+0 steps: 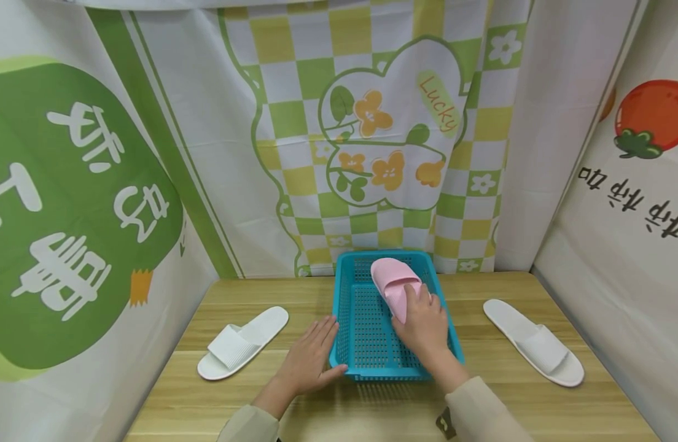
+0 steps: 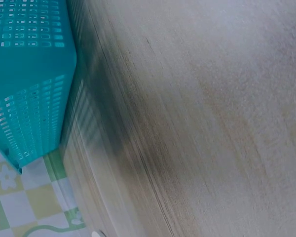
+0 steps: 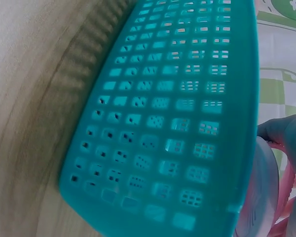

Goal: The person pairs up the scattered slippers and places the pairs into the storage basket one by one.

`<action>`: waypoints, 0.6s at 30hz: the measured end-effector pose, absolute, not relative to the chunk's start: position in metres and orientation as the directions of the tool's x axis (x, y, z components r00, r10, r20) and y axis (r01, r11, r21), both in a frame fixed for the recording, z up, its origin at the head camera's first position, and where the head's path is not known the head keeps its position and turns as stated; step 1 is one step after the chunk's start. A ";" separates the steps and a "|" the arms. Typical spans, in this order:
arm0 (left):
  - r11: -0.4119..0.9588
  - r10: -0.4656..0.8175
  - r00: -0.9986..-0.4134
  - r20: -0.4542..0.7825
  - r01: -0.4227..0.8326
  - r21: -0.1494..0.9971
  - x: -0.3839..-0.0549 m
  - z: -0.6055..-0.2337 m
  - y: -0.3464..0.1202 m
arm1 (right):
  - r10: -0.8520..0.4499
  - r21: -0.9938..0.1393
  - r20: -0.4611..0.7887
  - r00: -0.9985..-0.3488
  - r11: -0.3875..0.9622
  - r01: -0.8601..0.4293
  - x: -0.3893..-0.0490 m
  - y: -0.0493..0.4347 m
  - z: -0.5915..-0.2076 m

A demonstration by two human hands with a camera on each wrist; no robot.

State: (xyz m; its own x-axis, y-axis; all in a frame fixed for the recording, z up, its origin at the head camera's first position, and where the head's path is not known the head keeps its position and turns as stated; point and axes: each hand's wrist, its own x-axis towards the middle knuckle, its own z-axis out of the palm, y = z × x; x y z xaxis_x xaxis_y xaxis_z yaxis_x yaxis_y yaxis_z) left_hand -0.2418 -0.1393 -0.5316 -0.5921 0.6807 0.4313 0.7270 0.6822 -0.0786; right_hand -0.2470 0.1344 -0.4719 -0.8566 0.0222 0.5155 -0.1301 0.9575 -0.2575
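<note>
A pink slipper (image 1: 390, 276) is in my right hand (image 1: 425, 323), whose fingers grip it near its strap, over the right side of a turquoise mesh basket (image 1: 366, 334). In the right wrist view, the basket wall (image 3: 158, 113) hides much of the slipper and the hand. My left hand (image 1: 310, 359) lies against the basket's left front edge, its fingers straight and its thumb near the front corner. Only a few fingertips show at the border of the left wrist view.
One white slipper (image 1: 245, 344) lies left of the basket, and another white slipper (image 1: 532, 342) lies to the right. All stand on a wooden table (image 1: 190, 405). Printed cloth (image 1: 295, 215) hangs behind, with cloth walls on both sides. A dark tag shows by the right sleeve.
</note>
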 end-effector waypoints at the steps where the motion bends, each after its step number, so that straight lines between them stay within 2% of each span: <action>1: 0.683 0.680 -0.594 0.429 0.727 -0.075 -0.242 -0.532 -0.139 | 0.024 -0.260 0.506 -0.862 0.957 -0.126 -0.247 0.134 -0.473; 9: 0.690 0.676 -0.610 0.413 0.721 -0.066 -0.241 -0.531 -0.139 | 0.048 -0.268 0.469 -0.882 0.959 -0.091 -0.249 0.131 -0.477; 18: 0.686 0.677 -0.601 0.424 0.724 -0.071 -0.240 -0.530 -0.139 | 0.103 -0.278 0.429 -0.898 0.960 -0.023 -0.255 0.127 -0.480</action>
